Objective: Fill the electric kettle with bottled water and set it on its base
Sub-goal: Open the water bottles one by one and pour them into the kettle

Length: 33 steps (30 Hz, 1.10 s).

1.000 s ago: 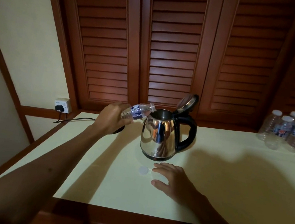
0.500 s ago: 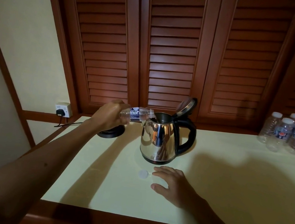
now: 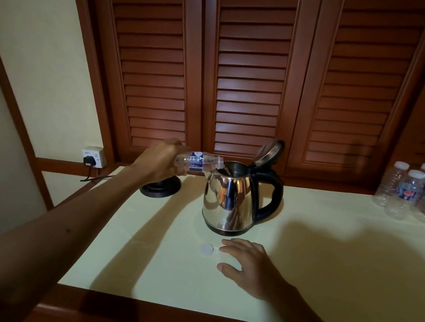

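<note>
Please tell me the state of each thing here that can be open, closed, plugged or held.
Shiny steel electric kettle: lid up, off its base.
Clear plastic water bottle: uncapped, tipped into the kettle.
White round cap: on table.
Black round base: bare.
Black plug: in socket.
Left hand: grips bottle.
Right hand: flat on table.

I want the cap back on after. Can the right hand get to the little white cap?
Probably yes. The right hand lies flat on the table with its fingertips right beside the white cap, and nothing sits between them. The kettle stands behind, out of the way.
</note>
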Available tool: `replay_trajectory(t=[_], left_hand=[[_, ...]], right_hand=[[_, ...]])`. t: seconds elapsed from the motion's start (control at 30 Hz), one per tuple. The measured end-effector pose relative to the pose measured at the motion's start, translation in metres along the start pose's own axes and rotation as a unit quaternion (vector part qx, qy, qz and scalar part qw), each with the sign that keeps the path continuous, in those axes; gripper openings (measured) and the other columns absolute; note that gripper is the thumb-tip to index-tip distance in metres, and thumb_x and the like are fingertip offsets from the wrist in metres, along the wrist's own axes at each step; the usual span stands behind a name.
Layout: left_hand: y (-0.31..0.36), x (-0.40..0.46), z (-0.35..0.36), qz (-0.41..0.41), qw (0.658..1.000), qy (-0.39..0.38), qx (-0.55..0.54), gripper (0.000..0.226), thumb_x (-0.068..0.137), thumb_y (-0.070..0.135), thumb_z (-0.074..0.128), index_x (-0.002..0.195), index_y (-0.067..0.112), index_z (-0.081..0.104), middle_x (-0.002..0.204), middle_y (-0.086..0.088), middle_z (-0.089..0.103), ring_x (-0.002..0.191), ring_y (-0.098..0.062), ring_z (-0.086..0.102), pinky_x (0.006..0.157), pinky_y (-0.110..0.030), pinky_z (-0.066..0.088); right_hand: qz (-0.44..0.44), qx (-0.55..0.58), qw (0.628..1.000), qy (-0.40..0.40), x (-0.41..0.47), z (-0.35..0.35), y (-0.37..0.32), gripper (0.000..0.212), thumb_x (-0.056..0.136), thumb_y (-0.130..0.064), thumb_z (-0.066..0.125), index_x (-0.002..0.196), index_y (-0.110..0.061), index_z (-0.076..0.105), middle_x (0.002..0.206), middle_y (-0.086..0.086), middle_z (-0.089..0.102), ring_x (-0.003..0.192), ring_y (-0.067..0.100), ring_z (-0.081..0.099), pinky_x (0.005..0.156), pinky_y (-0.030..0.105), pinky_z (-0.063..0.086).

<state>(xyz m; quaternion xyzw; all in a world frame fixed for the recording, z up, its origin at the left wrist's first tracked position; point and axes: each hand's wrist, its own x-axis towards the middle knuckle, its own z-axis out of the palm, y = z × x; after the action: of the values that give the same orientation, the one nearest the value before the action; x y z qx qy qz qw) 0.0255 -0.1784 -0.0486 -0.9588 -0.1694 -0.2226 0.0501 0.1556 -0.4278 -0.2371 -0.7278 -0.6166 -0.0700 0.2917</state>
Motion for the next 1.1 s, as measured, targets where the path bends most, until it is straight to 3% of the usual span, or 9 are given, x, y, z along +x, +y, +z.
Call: replay_trajectory(t=[0.33,0.53,0.97,1.1], left_hand=[[-0.001,0.003,-0.003,0.006,1.000,-0.005,0.011,0.055,0.080,0.029,0.078,0.130,0.014,0.059,0.115,-0.009,0.058,0.094,-0.021,0.055,0.068,-0.026,0.040],[0.002,0.005,-0.009,0.024,1.000,-0.010,0.017,0.046,0.081,0.028,0.078,0.121,0.015,0.063,0.110,-0.009,0.060,0.091,-0.021,0.057,0.066,-0.029,0.045],[0.008,0.010,-0.019,0.037,0.997,-0.017,0.059,0.050,0.081,0.029,0.079,0.127,0.017,0.061,0.110,-0.006,0.064,0.086,-0.020,0.057,0.065,-0.029,0.046],[0.008,0.013,-0.019,0.030,0.996,-0.023,0.083,0.052,0.081,0.032,0.078,0.127,0.016,0.060,0.113,-0.007,0.064,0.094,-0.023,0.059,0.074,-0.036,0.054]], right_hand=[[0.001,0.000,1.000,0.003,0.000,0.000,0.000,0.055,0.081,-0.061,0.047,0.121,-0.027,0.063,0.133,-0.015,0.055,0.126,0.000,0.043,0.104,0.029,0.030],[-0.002,-0.013,1.000,0.009,0.000,0.001,0.000,0.053,0.082,-0.060,0.048,0.120,-0.026,0.064,0.132,-0.014,0.056,0.125,0.001,0.045,0.103,0.031,0.034],[0.018,-0.004,1.000,-0.024,0.001,-0.001,-0.001,0.059,0.080,-0.064,0.042,0.124,-0.029,0.060,0.137,-0.017,0.051,0.130,-0.003,0.037,0.108,0.030,0.027],[0.021,-0.006,0.999,-0.028,0.001,-0.001,-0.001,0.060,0.080,-0.064,0.040,0.125,-0.030,0.059,0.138,-0.018,0.049,0.130,-0.004,0.035,0.108,0.029,0.026]])
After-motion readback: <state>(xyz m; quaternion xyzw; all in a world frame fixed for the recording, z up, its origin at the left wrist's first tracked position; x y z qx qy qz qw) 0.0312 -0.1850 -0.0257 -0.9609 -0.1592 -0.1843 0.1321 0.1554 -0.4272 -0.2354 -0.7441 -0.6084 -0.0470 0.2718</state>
